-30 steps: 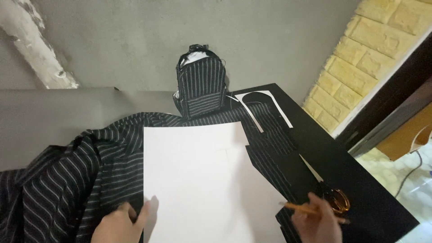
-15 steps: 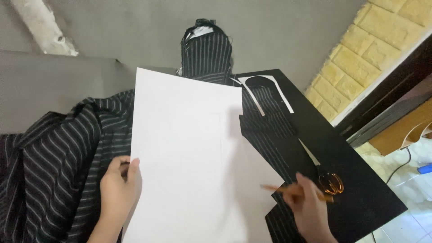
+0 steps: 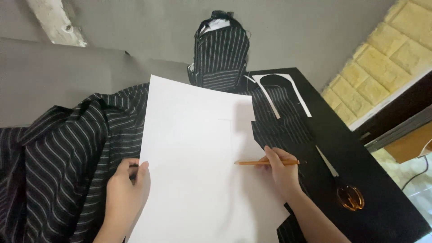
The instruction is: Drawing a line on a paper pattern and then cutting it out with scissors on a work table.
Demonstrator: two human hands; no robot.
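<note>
Both hands sit low before me. My left hand (image 3: 127, 188) grips the left edge of the large white sheet of paper (image 3: 198, 162), thumb on top, fingers curled under, forearm coming up from the bottom. My right hand (image 3: 280, 170) is closed around a slim orange pencil (image 3: 266, 162) lying nearly level, its tip pointing left onto the sheet. The paper covers black white-striped fabric (image 3: 67, 153) that spills off its left side. On the black table (image 3: 382, 198), right of my wrist, lie scissors with amber handles (image 3: 347, 193), near but apart. A striped fabric bag (image 3: 221, 51) stands beyond the paper's top edge. Bare tabletop shows around the scissors.
</note>
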